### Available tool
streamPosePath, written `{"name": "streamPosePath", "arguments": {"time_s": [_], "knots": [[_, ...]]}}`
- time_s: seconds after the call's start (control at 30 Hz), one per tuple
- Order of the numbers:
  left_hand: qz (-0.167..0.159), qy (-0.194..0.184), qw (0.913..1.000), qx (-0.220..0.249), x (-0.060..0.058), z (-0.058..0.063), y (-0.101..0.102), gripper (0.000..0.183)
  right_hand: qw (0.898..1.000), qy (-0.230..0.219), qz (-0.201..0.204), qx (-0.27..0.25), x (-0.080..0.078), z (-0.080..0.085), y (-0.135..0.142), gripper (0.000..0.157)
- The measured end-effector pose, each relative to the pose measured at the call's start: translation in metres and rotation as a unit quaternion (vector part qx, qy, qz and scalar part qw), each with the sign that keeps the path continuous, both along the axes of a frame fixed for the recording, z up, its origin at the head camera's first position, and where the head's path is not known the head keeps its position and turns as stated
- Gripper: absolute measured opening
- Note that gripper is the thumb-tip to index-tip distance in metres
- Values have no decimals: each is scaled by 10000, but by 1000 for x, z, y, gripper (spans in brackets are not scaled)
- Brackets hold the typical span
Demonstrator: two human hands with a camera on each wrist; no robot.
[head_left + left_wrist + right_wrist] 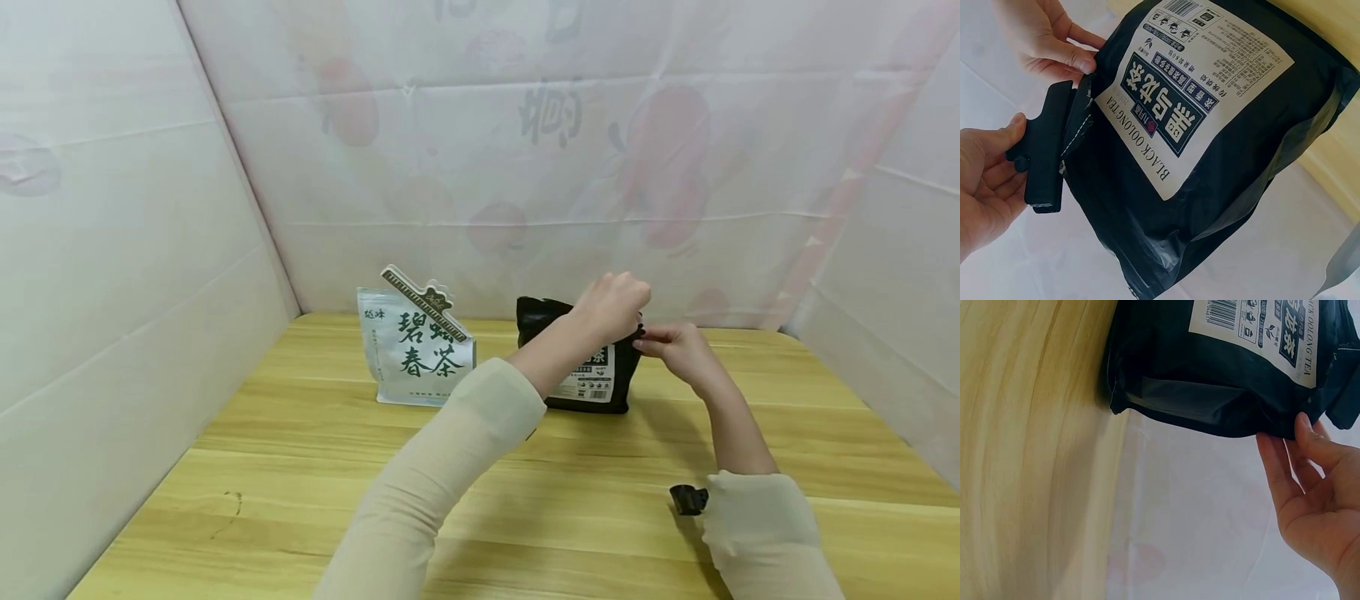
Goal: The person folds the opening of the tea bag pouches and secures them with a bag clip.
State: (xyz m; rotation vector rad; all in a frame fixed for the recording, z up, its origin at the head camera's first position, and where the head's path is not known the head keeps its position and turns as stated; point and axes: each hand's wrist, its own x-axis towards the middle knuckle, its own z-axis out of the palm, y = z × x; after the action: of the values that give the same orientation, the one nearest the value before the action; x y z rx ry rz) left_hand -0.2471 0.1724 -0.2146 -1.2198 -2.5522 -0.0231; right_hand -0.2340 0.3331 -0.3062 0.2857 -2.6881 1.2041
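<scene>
A black tea bag [630, 367] with a white label stands on the wooden table. My left hand [611, 307] reaches over its top right corner. In the left wrist view, this hand grips a black clip [1050, 147] by its handles, with the clip's long edge right at the folded top of the bag. My right hand [678, 354] pinches the bag's upper right corner; in the right wrist view, its thumb [1310, 436] lies in front of the bag's edge and the other fingers behind. My left forearm hides part of the label in the head view.
A white tea bag [423, 371] with green characters stands to the left. A slanted white and dark clip [423, 302] lies across its top right corner. A small black device [688, 500] sits by the right sleeve. Printed cloth walls [465, 167] surround the table [300, 500].
</scene>
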Motion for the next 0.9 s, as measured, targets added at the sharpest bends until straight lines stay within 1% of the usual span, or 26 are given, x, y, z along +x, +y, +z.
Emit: {"name": "streamPosePath", "arguments": {"time_s": [0.07, 0.3, 0.37, 0.47, 0.57, 0.7, 0.77, 0.9], "knots": [[21, 17, 10000, 9, -1, -1, 0, 7, 10000, -41, 5, -29, 0, 0, 0, 29], [198, -227, 9995, 78, -3, -5, 2, 8, 10000, -89, -24, -37, 1, 1, 0, 30], [213, -235, 9994, 99, -4, -6, 3, 8, 9999, -81, -53, -28, 1, 0, 0, 30], [229, -279, 9993, 129, -7, -6, 5, 8, 9999, -86, -110, -49, 1, 0, -1, 30], [294, -422, 9984, 216, -9, -5, 5, 8, 9998, -108, -152, -24, 1, 0, -2, 32], [322, -707, 9958, 486, -12, -2, 2, 8, 9998, -89, -191, 35, 0, 0, -2, 32], [274, -807, 9941, 677, -13, 1, 0, 8, 9997, -65, -214, 47, 0, 0, -2, 32], [46, -809, 9908, 1080, -14, 7, -9, 15, 9997, -101, -220, 0, -1, 0, -2, 35]]}}
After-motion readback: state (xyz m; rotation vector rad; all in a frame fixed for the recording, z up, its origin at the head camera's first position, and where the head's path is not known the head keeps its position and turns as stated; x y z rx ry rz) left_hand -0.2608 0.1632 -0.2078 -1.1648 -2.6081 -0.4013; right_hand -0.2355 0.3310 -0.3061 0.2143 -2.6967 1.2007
